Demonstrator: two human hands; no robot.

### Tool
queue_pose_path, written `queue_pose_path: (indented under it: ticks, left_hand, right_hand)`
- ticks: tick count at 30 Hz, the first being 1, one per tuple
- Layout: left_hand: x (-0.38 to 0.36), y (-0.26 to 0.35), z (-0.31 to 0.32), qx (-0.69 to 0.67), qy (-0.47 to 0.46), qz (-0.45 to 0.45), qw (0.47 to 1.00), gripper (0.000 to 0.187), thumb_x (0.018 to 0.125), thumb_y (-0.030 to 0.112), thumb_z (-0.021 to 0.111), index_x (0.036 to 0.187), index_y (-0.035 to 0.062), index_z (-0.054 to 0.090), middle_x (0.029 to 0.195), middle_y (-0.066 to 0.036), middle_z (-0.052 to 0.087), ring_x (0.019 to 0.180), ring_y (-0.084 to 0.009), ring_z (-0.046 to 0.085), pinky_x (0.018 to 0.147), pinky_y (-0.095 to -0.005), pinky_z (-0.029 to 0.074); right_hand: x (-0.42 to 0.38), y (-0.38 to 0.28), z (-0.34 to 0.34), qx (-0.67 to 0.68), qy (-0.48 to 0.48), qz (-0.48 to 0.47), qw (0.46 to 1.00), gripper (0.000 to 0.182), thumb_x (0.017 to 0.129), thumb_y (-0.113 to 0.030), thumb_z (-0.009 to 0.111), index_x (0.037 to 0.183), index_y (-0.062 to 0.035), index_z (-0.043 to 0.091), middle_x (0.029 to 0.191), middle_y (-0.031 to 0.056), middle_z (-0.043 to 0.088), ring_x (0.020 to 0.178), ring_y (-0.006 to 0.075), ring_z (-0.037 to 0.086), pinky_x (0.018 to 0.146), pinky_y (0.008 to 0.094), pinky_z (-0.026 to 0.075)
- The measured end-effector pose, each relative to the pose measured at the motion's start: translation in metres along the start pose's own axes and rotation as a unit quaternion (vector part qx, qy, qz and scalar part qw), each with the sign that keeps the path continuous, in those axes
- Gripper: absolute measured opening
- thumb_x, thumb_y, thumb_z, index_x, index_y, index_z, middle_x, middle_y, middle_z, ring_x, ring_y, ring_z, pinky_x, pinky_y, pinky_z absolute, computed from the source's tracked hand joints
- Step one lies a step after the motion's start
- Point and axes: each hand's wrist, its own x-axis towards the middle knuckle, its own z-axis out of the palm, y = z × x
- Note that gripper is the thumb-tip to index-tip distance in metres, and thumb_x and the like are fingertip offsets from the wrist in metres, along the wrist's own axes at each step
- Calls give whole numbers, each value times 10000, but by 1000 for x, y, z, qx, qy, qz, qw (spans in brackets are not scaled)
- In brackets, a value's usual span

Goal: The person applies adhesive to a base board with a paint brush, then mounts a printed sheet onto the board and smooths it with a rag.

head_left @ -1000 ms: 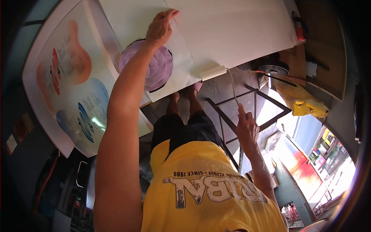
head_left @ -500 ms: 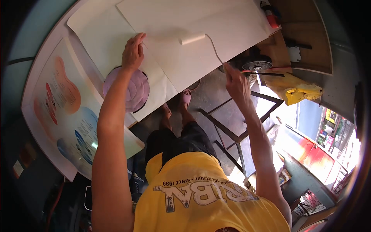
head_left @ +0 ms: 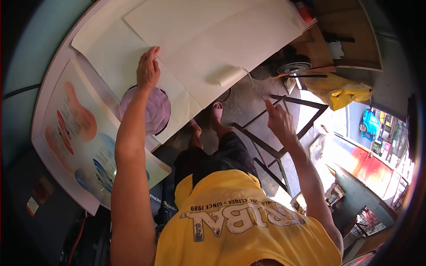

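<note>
The left hand lay flat, fingers together, pinning the cream paper sheet to the tabletop so it stayed put; at three o'clock, the right hand gripped a paint roller by its thin handle, roller resting on the sheet's edge.

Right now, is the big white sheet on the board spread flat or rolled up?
Spread flat: the white sheet lies open across the board, the left hand pressing its edge, the roller on it.

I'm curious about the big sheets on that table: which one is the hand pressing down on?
The left hand presses the plain cream sheet partly covering a purple disc. The colourful printed poster lies untouched; the upper cream sheet carries the white roller.
</note>
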Motion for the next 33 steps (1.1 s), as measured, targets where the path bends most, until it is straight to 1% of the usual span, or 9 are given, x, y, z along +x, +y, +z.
queue_pose_path:
  ticks: [5, 7, 10, 15, 19, 21, 23, 27, 33]
  left_hand:
    - [0, 2, -1, -6, 0, 11, 1000, 535, 948, -75, 512, 1453, 101, 480, 1394, -29, 662, 1306, -313, 580, 1163, -435, 444]
    - [-1, -2, 1, -14, 2, 15, 1000, 549, 947, -79, 511, 1462, 107, 476, 1397, -32, 660, 1313, -314, 575, 1168, -441, 439]
    - [-1, 6, -4, 5, -4, 12, 1000, 586, 939, -87, 516, 1485, 121, 463, 1402, -35, 657, 1319, -318, 572, 1170, -446, 438]
    - [0, 6, -2, 16, -9, 0, 1000, 567, 948, -63, 491, 1483, 126, 506, 1422, -29, 647, 1332, -319, 563, 1160, -436, 450]
    - [1, 7, 0, -19, -22, -34, 999, 542, 954, -49, 450, 1463, 114, 544, 1435, -29, 641, 1346, -320, 552, 1153, -426, 454]
    - [2, 9, -1, -20, -28, -37, 999, 533, 953, -46, 436, 1449, 104, 564, 1439, -47, 639, 1369, -322, 537, 1152, -424, 454]
    - [3, 11, -3, 3, -28, -19, 999, 527, 954, -38, 434, 1446, 98, 567, 1444, -54, 636, 1379, -324, 531, 1154, -421, 452]
    - [3, 9, -4, 19, -42, -23, 999, 530, 964, -28, 419, 1472, 80, 523, 1440, -49, 649, 1399, -319, 519, 1186, -420, 417]
    - [2, 9, -2, 7, -43, -7, 999, 519, 982, -6, 405, 1492, 55, 482, 1439, -61, 655, 1409, -312, 518, 1208, -421, 381]
  right_hand:
    - [-32, 23, -18, 94, 48, 28, 994, 343, 971, -127, 666, 1307, -193, 686, 844, 143, 671, 699, 383, 699, 591, 487, 551]
    - [10, 31, -21, 118, 118, 14, 986, 305, 982, -145, 673, 1283, -185, 700, 854, 153, 676, 711, 393, 697, 596, 497, 545]
    - [106, 36, -25, 63, 107, 6, 992, 301, 1017, -196, 607, 1312, -167, 659, 911, 188, 692, 761, 425, 701, 652, 522, 559]
    - [214, 45, -19, 37, 82, -29, 995, 351, 966, -149, 594, 1315, -158, 630, 925, 192, 704, 840, 393, 730, 710, 513, 581]
    - [203, 77, -3, -8, 53, -43, 998, 361, 995, -151, 619, 1352, -197, 634, 913, 151, 706, 758, 368, 722, 659, 476, 583]
    - [151, 99, 7, -29, 69, -48, 996, 385, 982, -127, 633, 1361, -196, 635, 913, 148, 698, 733, 355, 720, 622, 462, 580]
    - [93, 122, 3, -7, 20, -38, 999, 478, 917, -52, 631, 1372, -198, 632, 922, 114, 666, 696, 322, 709, 639, 429, 586]
    - [19, 146, -23, 0, -47, -2, 999, 476, 942, -80, 660, 1396, -219, 644, 859, 91, 636, 654, 294, 688, 585, 425, 566]
    - [63, 159, -67, 74, 30, -1, 997, 476, 952, -101, 693, 1412, -210, 639, 814, 112, 620, 647, 328, 665, 548, 452, 533]
